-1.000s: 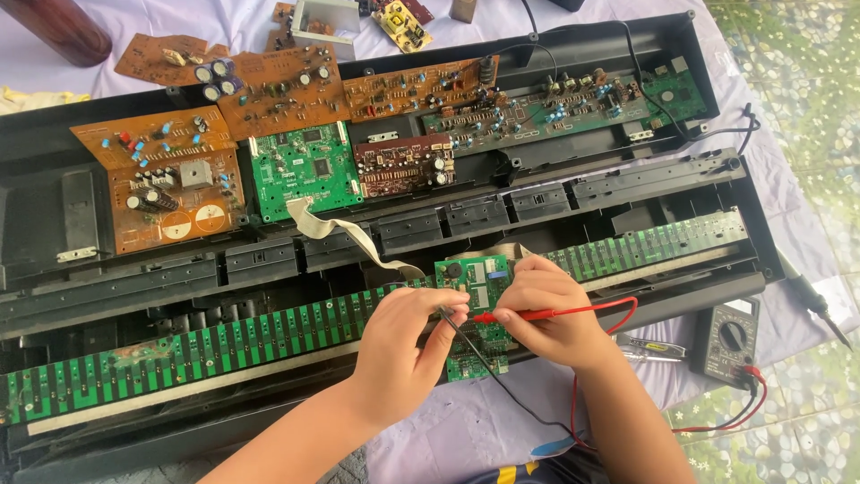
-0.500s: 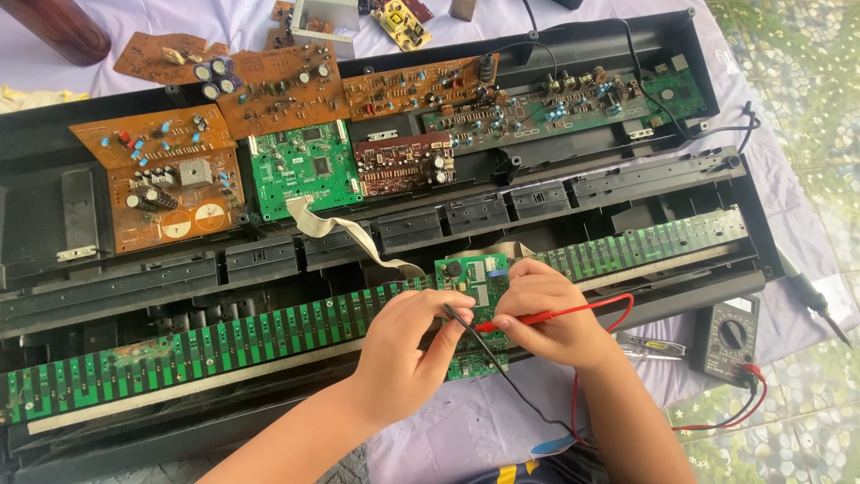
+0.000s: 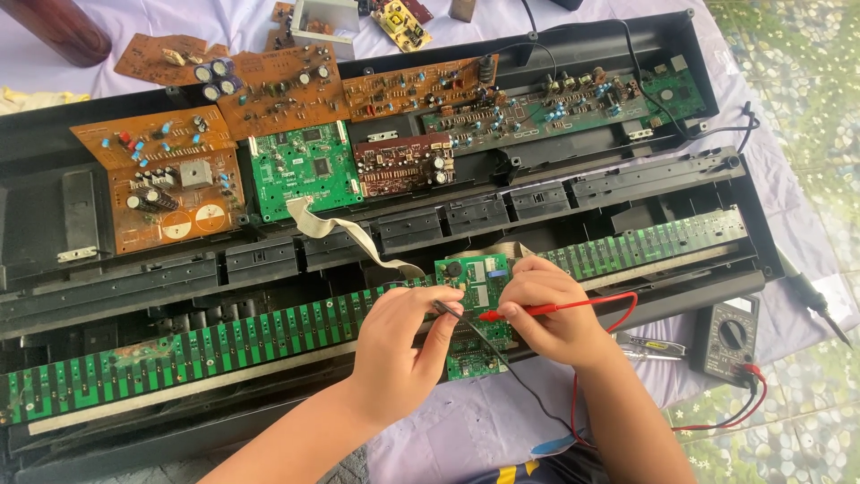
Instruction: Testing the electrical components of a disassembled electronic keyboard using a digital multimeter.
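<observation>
Several brown circuit boards (image 3: 161, 184) sit at the far left inside the opened black keyboard casing (image 3: 627, 49), with a green circuit board (image 3: 305, 168) just beside them and a grey ribbon cable (image 3: 345, 235) curling down from it. Below runs the long green key-contact strip (image 3: 179, 354), reaching across the casing. Near the middle, the left hand (image 3: 403, 345) has its fingers clenched on a black probe (image 3: 445, 309), the tip touching the small green board (image 3: 475, 305) that lies across the strip. Just beside it, the right hand (image 3: 551, 309) pinches a red probe (image 3: 537, 311), its point also on that small board, the hand's other fingers resting on the board's upper edge. Red and black leads trail right to a multimeter (image 3: 727, 339) lying on the pale cloth (image 3: 806, 233), with a soldering iron (image 3: 811, 296) farther right.
</observation>
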